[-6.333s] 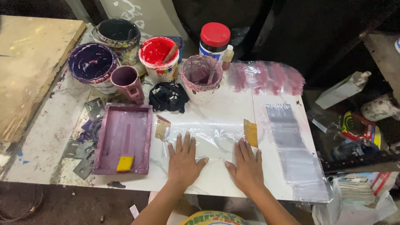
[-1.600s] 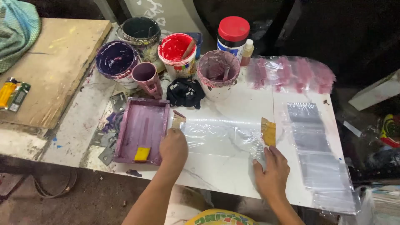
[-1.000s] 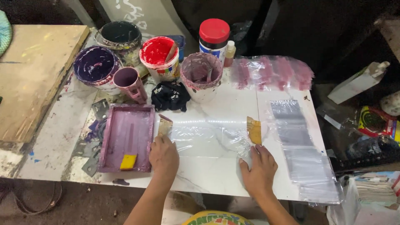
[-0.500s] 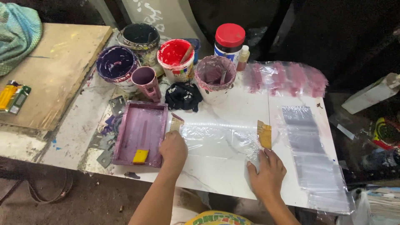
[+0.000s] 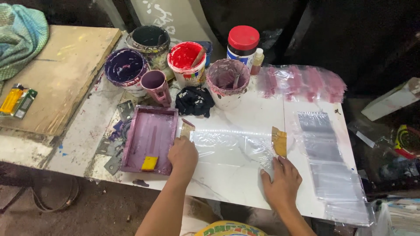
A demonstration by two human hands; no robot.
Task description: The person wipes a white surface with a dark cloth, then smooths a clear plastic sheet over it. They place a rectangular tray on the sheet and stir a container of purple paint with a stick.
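A purple paint tray (image 5: 150,139) sits at the left of a white worktop (image 5: 245,109). Just right of it the left hand (image 5: 183,154), fingers curled shut, touches a small scraper (image 5: 187,129). A clear plastic sheet (image 5: 232,146) stretches sideways, long axis left to right, to the right hand (image 5: 283,180), fingers spread flat, nearest the sheet's taped edge (image 5: 279,141)

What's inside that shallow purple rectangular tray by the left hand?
The shallow purple tray holds a small yellow block near its front edge and pale purple paint smears. The left hand covers its right rim.
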